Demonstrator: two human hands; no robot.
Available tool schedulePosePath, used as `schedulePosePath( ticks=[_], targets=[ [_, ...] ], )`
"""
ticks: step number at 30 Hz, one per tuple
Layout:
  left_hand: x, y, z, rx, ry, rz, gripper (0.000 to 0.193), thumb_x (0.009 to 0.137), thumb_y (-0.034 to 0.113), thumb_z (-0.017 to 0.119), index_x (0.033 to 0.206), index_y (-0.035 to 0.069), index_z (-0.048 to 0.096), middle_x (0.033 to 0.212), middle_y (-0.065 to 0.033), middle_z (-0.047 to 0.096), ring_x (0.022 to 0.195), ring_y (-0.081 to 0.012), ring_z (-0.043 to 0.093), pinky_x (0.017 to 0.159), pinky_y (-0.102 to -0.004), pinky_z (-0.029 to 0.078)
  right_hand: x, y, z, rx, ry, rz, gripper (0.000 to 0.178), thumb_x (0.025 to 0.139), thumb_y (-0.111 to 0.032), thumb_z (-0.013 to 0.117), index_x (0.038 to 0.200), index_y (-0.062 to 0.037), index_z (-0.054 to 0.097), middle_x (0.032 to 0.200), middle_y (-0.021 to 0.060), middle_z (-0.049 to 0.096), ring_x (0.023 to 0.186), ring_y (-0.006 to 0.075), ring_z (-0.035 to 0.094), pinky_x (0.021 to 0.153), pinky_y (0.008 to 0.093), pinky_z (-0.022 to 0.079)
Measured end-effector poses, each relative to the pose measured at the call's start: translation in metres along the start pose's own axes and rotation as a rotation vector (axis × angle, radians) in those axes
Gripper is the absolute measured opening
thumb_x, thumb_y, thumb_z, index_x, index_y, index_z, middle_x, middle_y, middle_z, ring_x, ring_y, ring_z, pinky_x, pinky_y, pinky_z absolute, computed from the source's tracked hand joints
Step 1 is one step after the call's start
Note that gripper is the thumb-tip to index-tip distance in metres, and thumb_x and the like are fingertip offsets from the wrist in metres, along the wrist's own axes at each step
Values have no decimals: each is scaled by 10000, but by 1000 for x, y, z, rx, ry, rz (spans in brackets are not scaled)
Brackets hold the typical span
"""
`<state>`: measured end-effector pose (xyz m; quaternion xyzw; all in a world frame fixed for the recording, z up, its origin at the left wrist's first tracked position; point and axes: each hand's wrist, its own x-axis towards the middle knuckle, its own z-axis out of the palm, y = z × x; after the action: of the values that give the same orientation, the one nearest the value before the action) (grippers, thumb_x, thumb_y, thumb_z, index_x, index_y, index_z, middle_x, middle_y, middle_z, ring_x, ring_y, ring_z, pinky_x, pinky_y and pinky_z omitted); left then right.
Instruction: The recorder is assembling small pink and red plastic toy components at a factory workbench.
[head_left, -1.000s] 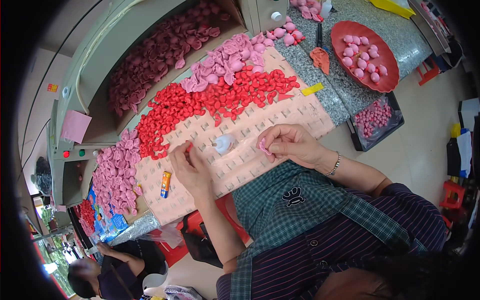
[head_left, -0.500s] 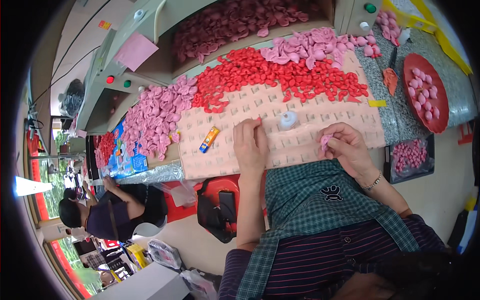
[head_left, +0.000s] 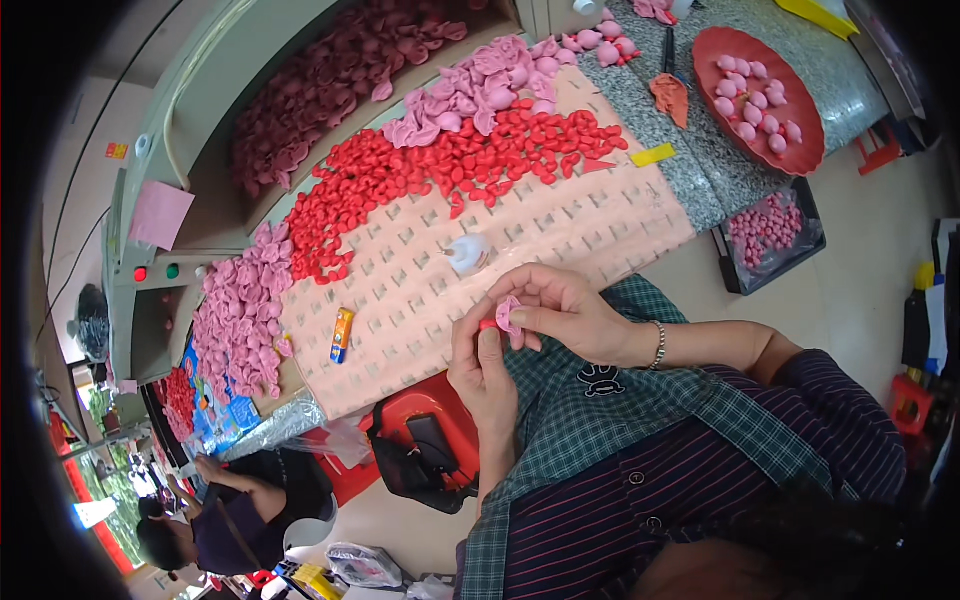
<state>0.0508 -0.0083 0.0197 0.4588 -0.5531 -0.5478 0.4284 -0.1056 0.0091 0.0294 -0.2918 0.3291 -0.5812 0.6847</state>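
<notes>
two bare hands meet at the near edge of a peach mat (head_left: 410, 335). the left hand (head_left: 486, 375) has thumb and fingers pinched on a small red piece (head_left: 488, 325); the right hand (head_left: 582, 322) pinches a ruffled pink piece (head_left: 508, 314) just beside it. near them a white bottle (head_left: 468, 254) lies on the mat. beyond it spreads a red pile (head_left: 430, 165), with a pink heap (head_left: 240, 318) to the left.
</notes>
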Motion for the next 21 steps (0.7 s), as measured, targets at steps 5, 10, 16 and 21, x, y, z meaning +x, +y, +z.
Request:
schedulePosePath(
  ticks=[5, 10, 16, 21],
  targets=[
    [-2, 4, 10, 105, -79, 76, 368, 1019, 61, 481, 1377, 14, 548, 1181, -87, 553, 1013, -136, 561, 897, -267, 463, -5, 5, -7, 58, 34, 13, 190, 981, -37, 556, 1167, 0, 552, 951, 59, 631, 776, 100, 624, 626, 225, 498],
    [-5, -8, 7, -141, -95, 3, 365, 1021, 72, 491, 1374, -5, 539, 1192, -91, 544, 1018, -142, 556, 894, -265, 458, -4, 6, -10, 93, 1, 10, 151, 980, -40, 561, 1126, 1, 564, 943, 63, 635, 779, 105, 632, 624, 226, 499],
    [-6, -13, 6, -291, 2, -47, 316, 1020, 111, 518, 1289, -45, 573, 1214, -87, 533, 951, -125, 556, 815, -250, 470, -2, 2, -14, 54, -11, -4, 143, 965, -23, 570, 1104, 12, 562, 921, 66, 647, 749, 98, 628, 623, 222, 496],
    [0, 1, 9, -229, -49, -23, 307, 998, 80, 542, 1279, -36, 585, 1171, -59, 545, 873, -100, 528, 725, -218, 441, -3, 5, -13, -73, 35, -113, 135, 945, 26, 547, 1079, 23, 549, 873, 58, 649, 742, 77, 623, 623, 220, 496]
  ],
)
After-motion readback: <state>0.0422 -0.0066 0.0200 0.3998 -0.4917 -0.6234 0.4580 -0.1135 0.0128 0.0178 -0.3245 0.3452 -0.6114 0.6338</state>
